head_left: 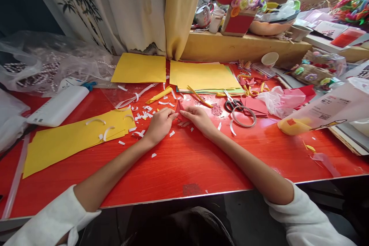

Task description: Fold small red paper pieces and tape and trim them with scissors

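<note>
Between my two hands is a small piece of folded red paper (178, 106), partly hidden by the fingers and hard to tell from the red tabletop. My left hand (161, 123) is closed, thumb and forefinger pinching the paper's left side. From the other side, my right hand (198, 121) grips it with thumb and bent fingers. White paper scraps (143, 115) lie scattered around the left hand. Just beyond the hands are a rolled yellow paper (159, 95) and a thin yellow stick-like piece (200, 96).
Black-handled scissors (230, 103) and a tape ring (243, 116) lie to the right. Yellow sheets (204, 75) are stacked at the back; cut yellow strips (75, 136) lie left. A plastic cup (325, 105) with orange drink leans at right. Clear plastic bags (54, 61) fill the left corner.
</note>
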Action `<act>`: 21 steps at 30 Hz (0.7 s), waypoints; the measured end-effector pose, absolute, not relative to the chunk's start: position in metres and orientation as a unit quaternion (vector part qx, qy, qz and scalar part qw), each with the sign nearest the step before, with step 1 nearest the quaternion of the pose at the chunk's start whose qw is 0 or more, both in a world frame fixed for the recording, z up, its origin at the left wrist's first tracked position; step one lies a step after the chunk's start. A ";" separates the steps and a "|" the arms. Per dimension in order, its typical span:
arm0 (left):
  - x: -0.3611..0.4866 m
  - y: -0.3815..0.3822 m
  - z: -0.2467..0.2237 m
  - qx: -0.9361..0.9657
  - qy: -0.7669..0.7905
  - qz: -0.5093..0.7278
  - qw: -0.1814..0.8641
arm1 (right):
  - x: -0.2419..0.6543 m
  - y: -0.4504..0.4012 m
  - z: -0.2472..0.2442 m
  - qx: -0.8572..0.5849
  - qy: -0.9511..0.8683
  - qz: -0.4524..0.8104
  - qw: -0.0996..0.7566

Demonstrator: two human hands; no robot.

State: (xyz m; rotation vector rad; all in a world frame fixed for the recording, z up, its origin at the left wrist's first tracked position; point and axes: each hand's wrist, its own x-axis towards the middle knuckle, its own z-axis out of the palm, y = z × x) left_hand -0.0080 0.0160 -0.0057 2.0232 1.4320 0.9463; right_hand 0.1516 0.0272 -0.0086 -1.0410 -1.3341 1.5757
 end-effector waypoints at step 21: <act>-0.008 0.017 -0.007 0.735 0.522 0.352 0.251 | 0.159 0.030 0.000 -0.391 -0.543 0.655 0.352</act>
